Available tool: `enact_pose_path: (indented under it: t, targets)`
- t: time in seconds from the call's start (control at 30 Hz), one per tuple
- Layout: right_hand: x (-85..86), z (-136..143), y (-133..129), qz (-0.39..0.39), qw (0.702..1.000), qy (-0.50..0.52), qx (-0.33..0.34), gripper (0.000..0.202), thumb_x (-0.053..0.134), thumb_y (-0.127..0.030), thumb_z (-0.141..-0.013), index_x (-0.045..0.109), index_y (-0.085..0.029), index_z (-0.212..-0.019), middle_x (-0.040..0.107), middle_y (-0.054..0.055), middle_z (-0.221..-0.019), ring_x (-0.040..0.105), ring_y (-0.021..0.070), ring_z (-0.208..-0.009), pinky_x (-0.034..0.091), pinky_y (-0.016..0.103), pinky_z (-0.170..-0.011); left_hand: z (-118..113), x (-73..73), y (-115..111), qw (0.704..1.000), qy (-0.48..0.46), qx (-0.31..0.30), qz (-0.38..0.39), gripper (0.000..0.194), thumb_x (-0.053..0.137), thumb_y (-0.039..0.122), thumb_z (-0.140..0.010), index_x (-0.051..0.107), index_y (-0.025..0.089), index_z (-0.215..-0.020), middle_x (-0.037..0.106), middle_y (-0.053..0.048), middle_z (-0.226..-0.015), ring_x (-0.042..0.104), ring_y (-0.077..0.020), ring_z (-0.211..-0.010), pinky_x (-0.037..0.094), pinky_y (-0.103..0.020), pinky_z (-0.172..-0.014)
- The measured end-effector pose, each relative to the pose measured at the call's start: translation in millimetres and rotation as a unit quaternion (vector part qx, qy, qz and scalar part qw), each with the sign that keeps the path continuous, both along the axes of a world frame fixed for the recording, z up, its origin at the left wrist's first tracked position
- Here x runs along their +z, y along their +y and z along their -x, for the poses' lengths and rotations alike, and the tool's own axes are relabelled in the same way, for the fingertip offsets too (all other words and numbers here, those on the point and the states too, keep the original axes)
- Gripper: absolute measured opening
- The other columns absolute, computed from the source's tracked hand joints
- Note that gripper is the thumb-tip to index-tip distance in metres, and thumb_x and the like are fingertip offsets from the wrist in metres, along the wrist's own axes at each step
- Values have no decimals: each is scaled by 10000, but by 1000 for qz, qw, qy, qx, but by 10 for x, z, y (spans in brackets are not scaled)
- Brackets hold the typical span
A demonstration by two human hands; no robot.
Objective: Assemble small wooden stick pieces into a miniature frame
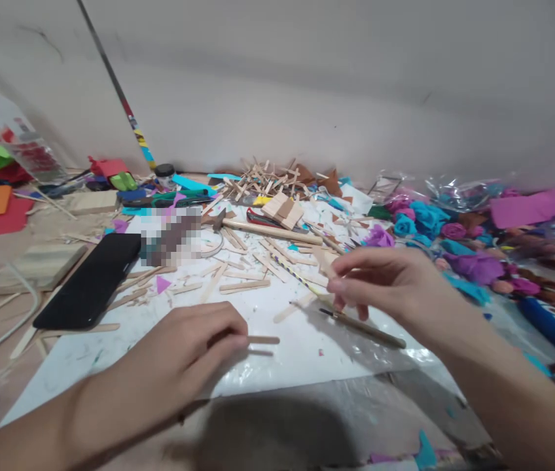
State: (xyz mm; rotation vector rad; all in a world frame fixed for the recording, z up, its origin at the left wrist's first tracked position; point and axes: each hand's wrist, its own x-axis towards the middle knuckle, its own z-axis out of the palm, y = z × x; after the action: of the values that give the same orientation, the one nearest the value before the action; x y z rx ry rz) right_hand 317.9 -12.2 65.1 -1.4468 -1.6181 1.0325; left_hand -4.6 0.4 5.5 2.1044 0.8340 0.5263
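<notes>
My left hand (pixel 209 337) is closed over the white sheet (pixel 125 356), its fingers pinching a wooden craft stick (pixel 265 339) whose end points right. Raised a little at the right, my right hand (pixel 380 284) pinches another pale wooden craft stick (pixel 325 263) between thumb and fingertips; this one looks blurred. Just below that hand lies a thin tool with a wooden handle (pixel 370 329) and a dark tip. A patterned thin stick (pixel 294 273) runs toward it from the upper left. Loose craft sticks (pixel 245 286) are scattered on the sheet between the hands.
A black phone (pixel 91 281) lies at the left beside wood blocks (pixel 42 265). Behind are a hammer (pixel 272 230) and a heap of sticks (pixel 268 180). Crepe-paper flowers (pixel 427 219) crowd the right side. A plastic bottle (pixel 17 131) stands far left against the wall.
</notes>
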Motion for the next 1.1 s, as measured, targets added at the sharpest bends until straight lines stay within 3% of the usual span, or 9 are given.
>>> enact_pose_path:
  t: [0.13, 0.2, 0.3, 0.4, 0.5, 0.6, 0.73, 0.93, 1.1]
  targets:
    - [-254, 129, -115, 12, 993, -100, 64, 187, 806, -405, -962, 883, -234, -961, 837, 30, -815, 748, 155, -645, 552, 228, -548, -68, -52, -123, 994, 60, -67, -59, 299, 486, 334, -1188, 732, 243, -1045, 742, -22, -1007, 669, -197, -940, 490, -275, -851]
    - [-343, 153, -121, -15, 986, -144, 81, 210, 771, -395, -984, 891, -261, -1092, 876, 39, -1008, 817, 194, -868, 630, 270, -754, -79, -67, -183, 989, 85, -88, -78, 278, 511, 313, -1182, 735, 238, -1037, 744, -26, -992, 672, -204, -922, 486, -279, -836]
    - [-334, 57, -57, -72, 973, -210, 67, 265, 704, -353, -1022, 855, -253, -1217, 841, 67, -1288, 790, 250, -1170, 618, 355, -1017, -70, -49, -240, 984, 113, -100, -99, 266, 508, 277, -1179, 749, 240, -1073, 759, -27, -993, 688, -216, -912, 484, -296, -830]
    - [-224, -124, 40, -92, 956, -274, 48, 235, 670, -378, -1088, 799, -208, -1187, 809, 92, -1256, 770, 234, -1098, 637, 405, -978, -56, 1, -243, 981, 126, -90, -115, 320, 454, 300, -1195, 762, 258, -1115, 770, -28, -1002, 697, -236, -918, 484, -330, -857]
    - [-182, -267, 115, -74, 934, -336, 91, 291, 713, -433, -1090, 742, -193, -1251, 751, 96, -1292, 740, 231, -1119, 643, 464, -1001, -69, 51, -210, 982, 130, -79, -115, 344, 433, 334, -1205, 763, 272, -1129, 787, -18, -1020, 716, -232, -926, 496, -334, -871]
    - [-268, -352, 172, -53, 910, -385, 141, 347, 718, -431, -1087, 712, -202, -1347, 713, 113, -1388, 724, 254, -1187, 638, 488, -1028, -116, 70, -170, 983, 129, -75, -104, 345, 429, 333, -1207, 768, 278, -1180, 818, -8, -1077, 751, -216, -972, 525, -317, -908]
    - [-401, -437, 239, -28, 895, -415, 159, 365, 716, -433, -1088, 702, -211, -1377, 698, 120, -1421, 719, 258, -1200, 640, 487, -1030, -154, 13, -120, 985, 125, -64, -99, 379, 429, 382, -1207, 792, 275, -1236, 835, -26, -1144, 770, -233, -1019, 553, -334, -939]
    - [-365, -518, 235, 15, 910, -389, 144, 360, 711, -437, -1090, 704, -215, -1373, 700, 118, -1417, 721, 255, -1188, 644, 477, -1019, -67, -154, -45, 988, 100, -64, -96, 279, 545, 341, -1146, 774, 317, -1305, 834, -2, -1192, 778, -217, -1078, 547, -309, -942]
    - [-223, -478, 107, 46, 950, -263, 164, 311, 718, -450, -1084, 746, -185, -1244, 756, 80, -1226, 742, 214, -1039, 654, 414, -921, -36, -159, -21, 989, 92, -70, -91, 307, 598, 260, -1076, 758, 337, -1327, 822, 9, -1163, 775, -208, -1059, 538, -293, -923]
